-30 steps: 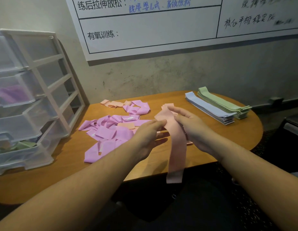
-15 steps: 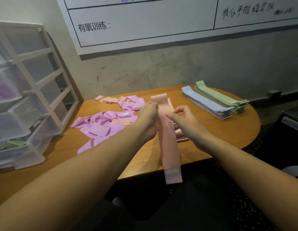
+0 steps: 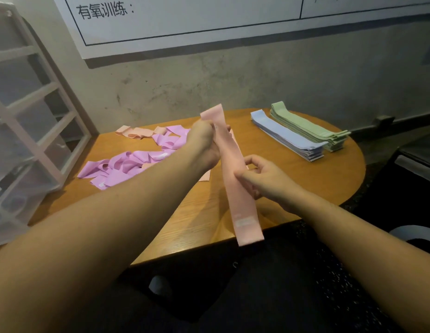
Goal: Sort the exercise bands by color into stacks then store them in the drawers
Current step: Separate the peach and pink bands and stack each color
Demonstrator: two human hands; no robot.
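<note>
You hold the pink band [image 3: 235, 174] upright over the front edge of the desk [image 3: 305, 188], its lower end hanging just past that edge. Your left hand [image 3: 204, 145] grips it near the top with curled fingers, and your right hand [image 3: 262, 179] pinches one long side near the middle. The band looks light, thin and soft, so it will probably fold or twist when you release one end. I think it is better to keep hold at both ends and lay it down flat.

A few other pink bands [image 3: 134, 133] lie at the back left part of the desk, touching the loose purple bands [image 3: 127, 164] that spread toward the left edge. The blue stack [image 3: 286, 138] and the green stack [image 3: 307, 126] stand side by side near the right edge, already tidy. Between the purple bands and the blue stack the wood is open, and this seems enough room for a pink stack. The drawer unit [image 3: 31, 131] stands at the left end of the desk.
</note>
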